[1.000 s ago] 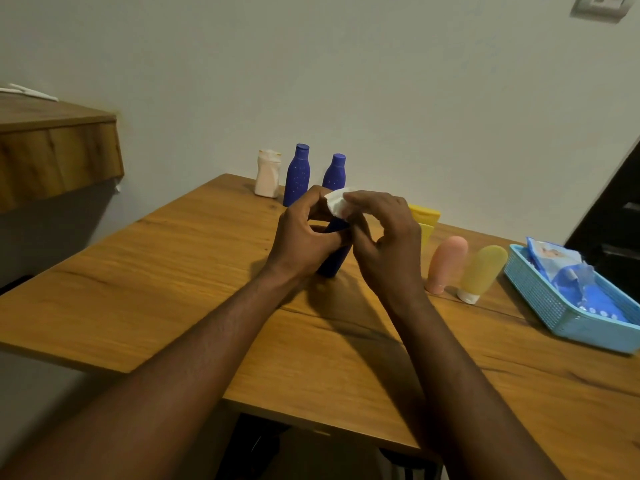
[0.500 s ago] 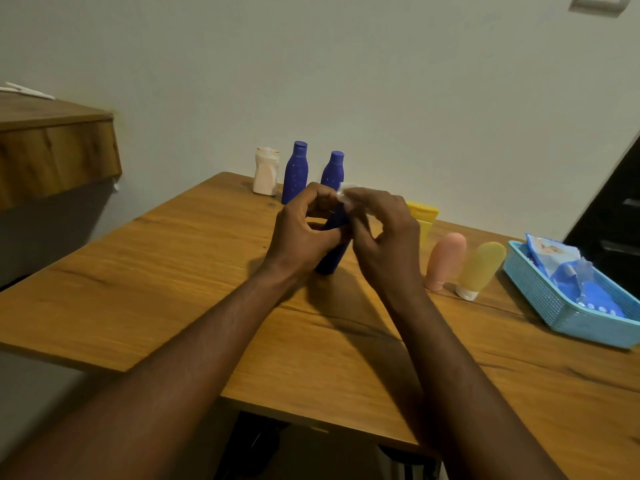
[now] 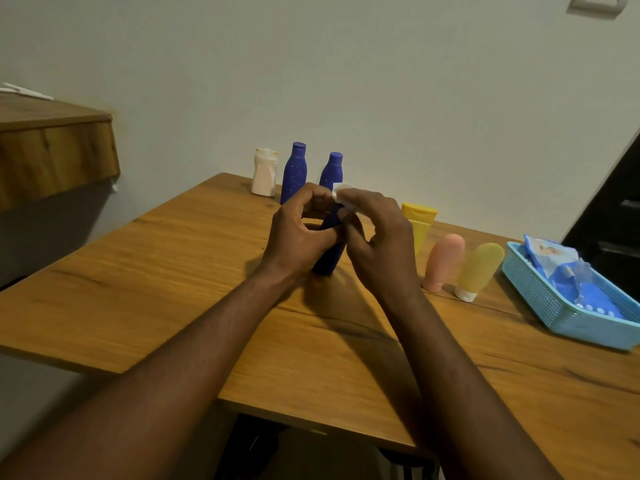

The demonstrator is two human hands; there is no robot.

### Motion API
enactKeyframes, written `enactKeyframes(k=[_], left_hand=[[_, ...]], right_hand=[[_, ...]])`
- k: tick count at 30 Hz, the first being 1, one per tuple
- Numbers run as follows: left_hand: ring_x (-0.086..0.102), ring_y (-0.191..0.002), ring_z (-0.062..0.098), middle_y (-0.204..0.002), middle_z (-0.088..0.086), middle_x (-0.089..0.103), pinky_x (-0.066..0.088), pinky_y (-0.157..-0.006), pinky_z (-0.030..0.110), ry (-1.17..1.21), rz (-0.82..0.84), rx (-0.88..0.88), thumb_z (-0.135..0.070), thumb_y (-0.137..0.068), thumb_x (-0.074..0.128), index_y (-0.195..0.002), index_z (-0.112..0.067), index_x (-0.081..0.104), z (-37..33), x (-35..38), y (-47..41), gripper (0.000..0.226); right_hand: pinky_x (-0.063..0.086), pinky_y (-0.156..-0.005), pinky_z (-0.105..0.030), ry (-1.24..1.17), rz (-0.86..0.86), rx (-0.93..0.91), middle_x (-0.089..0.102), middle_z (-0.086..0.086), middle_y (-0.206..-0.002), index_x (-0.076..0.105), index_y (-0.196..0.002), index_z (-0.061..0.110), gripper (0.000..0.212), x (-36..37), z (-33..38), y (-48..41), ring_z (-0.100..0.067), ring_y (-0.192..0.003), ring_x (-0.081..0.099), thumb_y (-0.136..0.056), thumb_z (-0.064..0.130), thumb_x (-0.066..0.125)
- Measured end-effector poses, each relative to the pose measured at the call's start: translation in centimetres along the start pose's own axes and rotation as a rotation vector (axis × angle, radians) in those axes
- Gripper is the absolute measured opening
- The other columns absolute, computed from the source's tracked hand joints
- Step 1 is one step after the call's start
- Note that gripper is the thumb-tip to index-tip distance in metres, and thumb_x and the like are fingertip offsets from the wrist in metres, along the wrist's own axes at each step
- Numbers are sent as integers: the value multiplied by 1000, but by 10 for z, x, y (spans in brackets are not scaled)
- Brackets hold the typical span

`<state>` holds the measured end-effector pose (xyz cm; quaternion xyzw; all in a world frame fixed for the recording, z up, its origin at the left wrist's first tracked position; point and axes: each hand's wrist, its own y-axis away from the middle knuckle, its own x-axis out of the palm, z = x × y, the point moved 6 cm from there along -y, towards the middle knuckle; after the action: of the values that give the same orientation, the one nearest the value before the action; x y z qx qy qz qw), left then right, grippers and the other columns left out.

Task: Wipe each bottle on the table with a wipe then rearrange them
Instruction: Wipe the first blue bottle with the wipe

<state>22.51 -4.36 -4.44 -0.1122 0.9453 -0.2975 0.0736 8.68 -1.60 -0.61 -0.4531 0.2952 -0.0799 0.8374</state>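
A dark blue bottle (image 3: pixel 329 258) stands tilted on the wooden table (image 3: pixel 173 271), mostly hidden behind my hands. My left hand (image 3: pixel 301 233) grips its body. My right hand (image 3: pixel 377 244) pinches a small white wipe (image 3: pixel 341 192) against the bottle's top. Behind them at the back edge stand a white bottle (image 3: pixel 265 173) and two more blue bottles (image 3: pixel 294 173) (image 3: pixel 332 171). To the right are a yellow tube (image 3: pixel 419 223), a pink tube (image 3: pixel 444 261) and a yellow-green tube (image 3: pixel 479 270), the last two standing cap-down.
A light blue basket (image 3: pixel 540 296) holding a blue wipes pack (image 3: pixel 568 271) sits at the table's right. A wooden shelf (image 3: pixel 52 157) juts out at the left, above table height. A wall runs close behind the bottles.
The wipe shows less than one second ago, now tucked under my right fingers at the bottle's top. Both hands have stayed around the bottle with small finger shifts.
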Motion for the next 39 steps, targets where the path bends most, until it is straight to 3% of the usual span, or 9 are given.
enactKeyframes(k=[6, 10, 14, 17, 21, 25, 29, 33, 39], left_hand=[[69, -109, 11, -115, -6, 72, 60, -95, 33, -22, -26, 17, -11, -84, 85, -117, -17, 64, 2, -2, -2, 40], [67, -107, 5, -114, -9, 71, 58, -90, 25, -9, -5, 18, -29, -80, 89, -117, -18, 63, -1, 0, -1, 47], [68, -110, 7, -115, -8, 71, 59, -96, 32, 2, 15, 16, -11, -86, 83, -119, -18, 63, 0, 1, 0, 40], [69, -110, 8, -115, -9, 71, 58, -93, 26, -19, -16, 13, -6, -87, 81, -120, -20, 63, 4, -4, -2, 40], [69, -108, 6, -114, -10, 72, 59, -91, 26, -35, -15, 41, -12, -85, 84, -118, -19, 63, 3, -1, -1, 40], [66, -109, 3, -118, -10, 70, 57, -91, 27, -21, -31, 27, -32, -81, 89, -119, -20, 62, 5, -1, -3, 48], [66, -111, 4, -120, -10, 70, 58, -90, 28, -10, -28, 19, -36, -85, 86, -122, -20, 63, 5, 0, -3, 46], [66, -113, 4, -122, -11, 70, 58, -94, 28, 7, 1, 4, -34, -89, 83, -126, -22, 64, 8, 1, -3, 43], [67, -116, 6, -127, -9, 71, 57, -92, 18, 50, 60, -8, -29, -89, 83, -134, -20, 66, 10, 1, -4, 49]], right_hand=[[52, -76, -25, -2, -135, 32, 72, 2, -97, 73, -94, 16, 19, -10, 1, 3, -12, -93, 59, -84, 24, 59], [56, -81, -30, -30, -250, 80, 71, -1, -107, 72, -107, 14, 20, -19, -6, 2, -14, -101, 62, -92, 17, 60], [52, -90, -29, -12, -55, 54, 68, -3, -121, 68, -127, 15, 36, -4, -4, 1, -12, -112, 56, -92, 9, 63], [49, -87, -20, 5, -13, 28, 70, -5, -118, 72, -121, 15, 37, 2, 3, 3, -13, -108, 59, -85, 13, 66], [43, -75, -6, -27, -152, 57, 72, 2, -100, 74, -102, 18, 22, -10, 0, 4, -7, -93, 59, -84, 19, 63], [47, -79, -5, -80, -229, 194, 73, 4, -110, 73, -112, 18, 21, -17, -12, 3, -5, -100, 63, -93, 16, 63], [47, -81, -4, -124, -172, 255, 72, 6, -119, 71, -122, 18, 24, -11, -17, 1, 0, -105, 62, -99, 16, 63], [51, -82, -11, -211, -110, 324, 73, 3, -117, 70, -125, 15, 26, -1, -22, 2, -5, -106, 65, -103, 20, 55], [60, -89, -42, -336, -117, 443, 72, 0, -105, 71, -109, 15, 15, 1, -36, 7, -15, -102, 68, -98, 14, 60]])
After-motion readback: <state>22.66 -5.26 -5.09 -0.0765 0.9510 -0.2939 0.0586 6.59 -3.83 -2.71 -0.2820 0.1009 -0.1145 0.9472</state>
